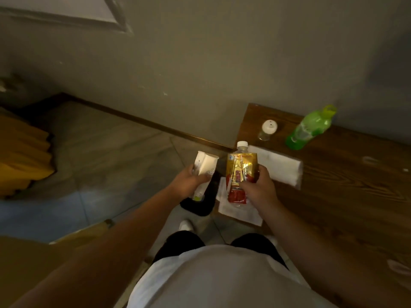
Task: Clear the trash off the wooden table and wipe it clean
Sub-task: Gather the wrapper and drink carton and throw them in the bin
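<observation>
Stood at the left end of the wooden table (347,196), looking down. Left hand (189,181) wrapped around white paper cups (204,167), two stacked or side by side, hard to tell which, with something green at the lower end under the palm. Held out over the tiled floor, at about 9 o'clock from the table's corner. Right hand (258,187) curled around a gold-and-red drink bottle (240,174) with a white cap, cap pointing toward 12 o'clock, held just above the table's near-left corner. Directly beneath that bottle, a flat white paper sheet (240,212) lying on the corner. At 1 o'clock from the right hand, a folded white cloth (278,167) resting on the wood, touching nothing else visible. Farther back near the wall: a small clear jar with a white lid (268,130) at 12 o'clock from the cloth, and a green plastic bottle (309,128) at 1 o'clock, tilted, well apart from the jar. Below the left hand, a black bin (198,207) on the floor, partly hidden by the forearm.
</observation>
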